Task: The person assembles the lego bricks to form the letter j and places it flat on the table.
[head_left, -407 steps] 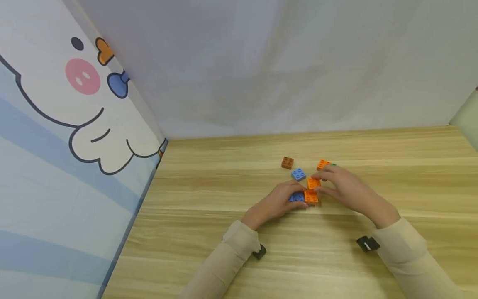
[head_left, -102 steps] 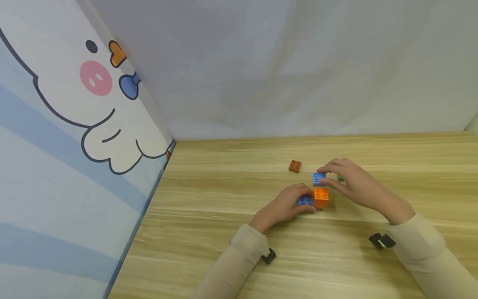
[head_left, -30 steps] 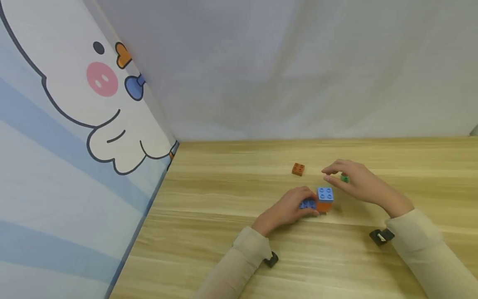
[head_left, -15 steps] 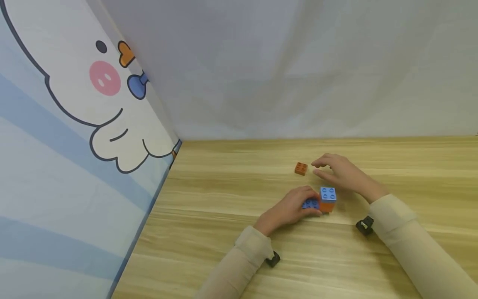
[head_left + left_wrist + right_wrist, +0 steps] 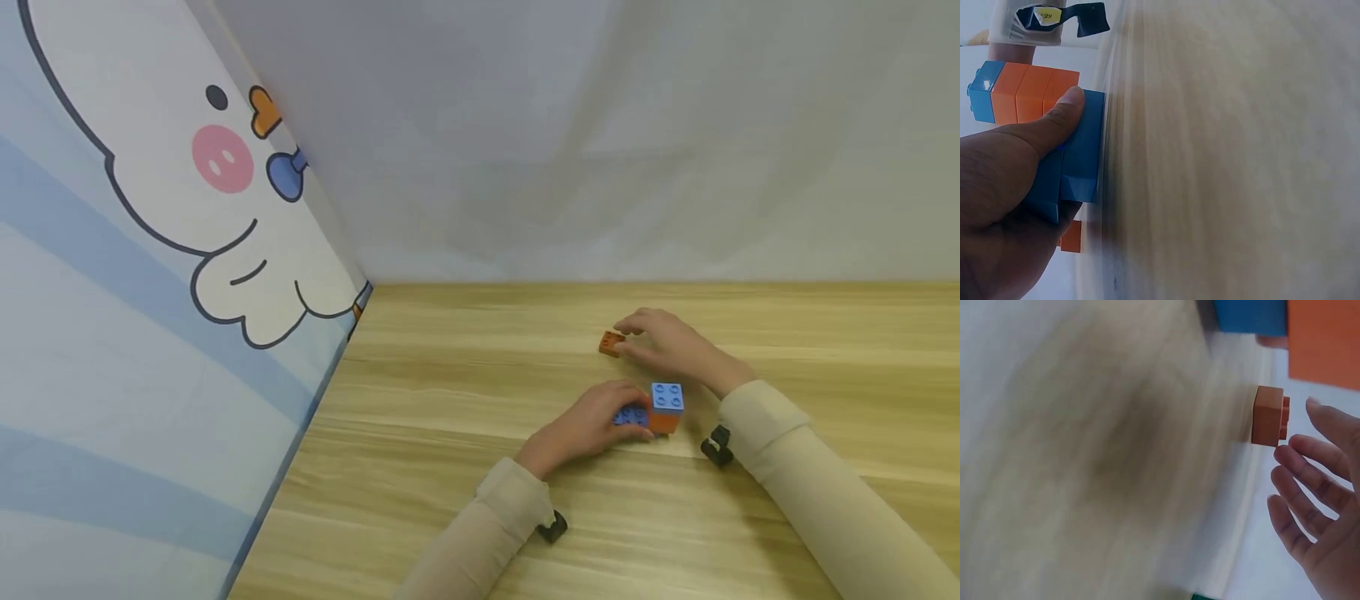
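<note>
In the head view, my left hand (image 5: 588,421) holds a blue toy building-brick base (image 5: 632,414) on the table, thumb and fingers on either side. At the base's right end stands an upright stack of orange bricks (image 5: 1032,90), topped by a light blue brick (image 5: 667,397). My right hand (image 5: 671,343) reaches over behind the stack, palm down. Its thumb and fingers are spread beside a small brown brick (image 5: 608,342), which lies studs up. In the right wrist view, the fingertips are close to this brick but do not close round it.
The wooden table (image 5: 450,367) runs back to a pale fabric wall (image 5: 525,150). A panel with a cartoon pig (image 5: 222,158) borders the left side. A green piece (image 5: 1202,597) shows at the bottom edge of the right wrist view; my right arm covers that area in the head view.
Since the earliest frame, orange bricks and then the light blue brick were stacked on the base. My right hand let go of the light blue brick and moved left to the brown one.
</note>
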A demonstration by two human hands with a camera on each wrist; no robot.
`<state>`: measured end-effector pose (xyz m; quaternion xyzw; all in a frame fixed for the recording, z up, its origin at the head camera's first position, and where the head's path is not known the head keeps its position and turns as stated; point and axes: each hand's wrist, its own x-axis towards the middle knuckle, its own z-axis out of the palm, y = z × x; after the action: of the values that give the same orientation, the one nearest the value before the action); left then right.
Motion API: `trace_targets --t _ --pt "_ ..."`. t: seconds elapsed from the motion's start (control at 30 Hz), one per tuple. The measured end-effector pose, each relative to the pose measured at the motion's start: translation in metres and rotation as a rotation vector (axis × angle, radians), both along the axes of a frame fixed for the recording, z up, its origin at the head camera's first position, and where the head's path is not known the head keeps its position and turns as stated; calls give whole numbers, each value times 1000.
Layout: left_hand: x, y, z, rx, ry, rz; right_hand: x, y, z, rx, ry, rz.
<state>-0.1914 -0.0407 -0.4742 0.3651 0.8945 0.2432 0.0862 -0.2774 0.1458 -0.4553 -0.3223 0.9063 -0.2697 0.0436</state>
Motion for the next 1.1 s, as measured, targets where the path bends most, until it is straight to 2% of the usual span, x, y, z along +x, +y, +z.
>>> trace_targets --t 0.2,0.67,1.1 --pt "2 0 0 22 12 -4 1 -6 -1 23 9 -12" --pt "6 2 -2 -3 20 -17 10 -6 0 47 25 -28" --pt "7 -4 -1 17 -2 -25 22 2 8 3 50 -15"
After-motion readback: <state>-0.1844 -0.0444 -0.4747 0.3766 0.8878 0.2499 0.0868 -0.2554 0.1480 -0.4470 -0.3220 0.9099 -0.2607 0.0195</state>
